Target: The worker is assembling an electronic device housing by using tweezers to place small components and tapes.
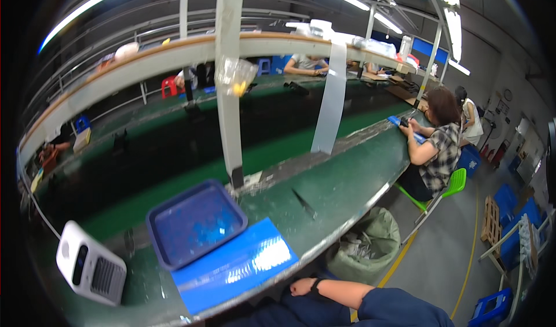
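Note:
My right hand (302, 287) rests low over my dark-clothed lap, just off the bench's front edge, its fingers curled in with nothing seen in them. A dark band (315, 285) circles that wrist. My left hand is out of view. Nearest to the right hand on the bench lies a shiny blue sheet (234, 269). A dark blue tray (156, 243) overlaps its far side, with small bright blue bits on its bottom. Farther right, a thin dark pointed tool (303, 203) lies on the green bench (341, 182).
A white box-shaped appliance (91, 263) with a grille stands at the left. A post (229, 124) rises behind the tray, with a clear bag (234, 77) hung on it. A green sack (370, 240) stands below the edge. A co-worker (437, 141) sits at the right.

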### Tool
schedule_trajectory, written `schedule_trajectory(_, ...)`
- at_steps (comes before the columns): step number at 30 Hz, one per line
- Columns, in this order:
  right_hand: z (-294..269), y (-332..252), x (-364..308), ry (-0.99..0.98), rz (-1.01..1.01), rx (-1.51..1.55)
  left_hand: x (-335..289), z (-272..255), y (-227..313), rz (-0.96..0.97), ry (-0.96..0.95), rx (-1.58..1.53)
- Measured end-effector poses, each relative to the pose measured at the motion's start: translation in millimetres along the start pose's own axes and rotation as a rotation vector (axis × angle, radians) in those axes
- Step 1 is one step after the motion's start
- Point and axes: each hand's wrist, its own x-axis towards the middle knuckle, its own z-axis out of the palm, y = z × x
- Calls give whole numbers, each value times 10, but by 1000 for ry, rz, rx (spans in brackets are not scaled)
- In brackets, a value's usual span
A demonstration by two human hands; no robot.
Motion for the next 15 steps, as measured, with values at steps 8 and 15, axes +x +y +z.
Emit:
schedule_trajectory(8, 1190, -243, 866, -395, 15, -514, 600, -835, 394, 181, 352, 131)
schedule_trajectory(15, 1058, -803, 1380, -215, -209, -512, 101, -1659, -178, 70, 601, 219)
